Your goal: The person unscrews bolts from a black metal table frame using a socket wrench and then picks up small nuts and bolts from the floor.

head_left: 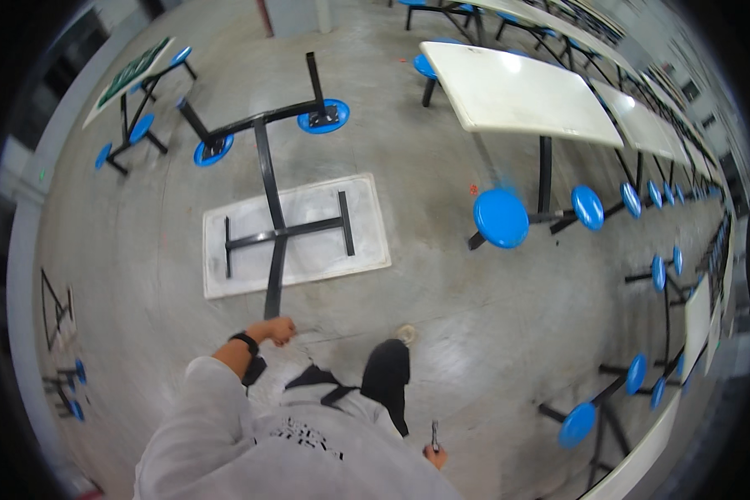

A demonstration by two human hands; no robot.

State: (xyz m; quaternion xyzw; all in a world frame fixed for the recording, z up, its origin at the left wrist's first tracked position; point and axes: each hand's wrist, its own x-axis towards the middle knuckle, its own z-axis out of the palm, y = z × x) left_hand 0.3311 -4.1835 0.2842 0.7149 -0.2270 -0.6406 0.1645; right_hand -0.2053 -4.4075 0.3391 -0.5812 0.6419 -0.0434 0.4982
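A white table [367, 237] lies upside down on the concrete floor, its black metal frame [268, 179] pointing up. Two blue round seats [323, 116] sit at the far end of that frame. My left hand [280, 331], with a black band on the wrist, is closed on the near end of the black frame bar. My right hand [434, 455] hangs low by my side and holds a small dark metal tool [434, 433]. My grey sweatshirt and dark trouser leg fill the lower middle of the view.
An upright white table [517, 92] with blue stools [500, 218] stands to the right, and a long row of similar tables runs along the right side. Another tipped table [133, 73] lies at the far left. More blue stools [577, 425] are at the lower right.
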